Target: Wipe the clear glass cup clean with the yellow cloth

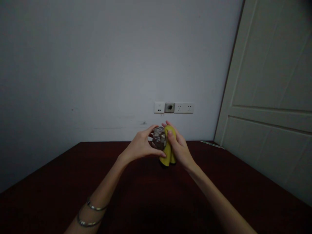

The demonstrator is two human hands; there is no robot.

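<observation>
Above the dark red table, my left hand (142, 143) is closed round a round, clear, faceted glass (159, 138), thumb below and fingers above it. The glass lies tilted on its side, so its full shape does not show. A folded yellow cloth (168, 152) with a dark edge is gripped in my right hand (179, 144). The cloth is pressed to the right side of the glass, and its loose end hangs down under the hands. Some fingers of both hands are hidden behind the glass and cloth.
The dark red table (146, 195) reaches back to a pale wall (109, 65). White sockets (184, 108) and a grey outlet (169, 108) sit on the wall behind my hands. To the right stands a panelled door (273, 81). A thin strip (212, 144) lies at the table's back right.
</observation>
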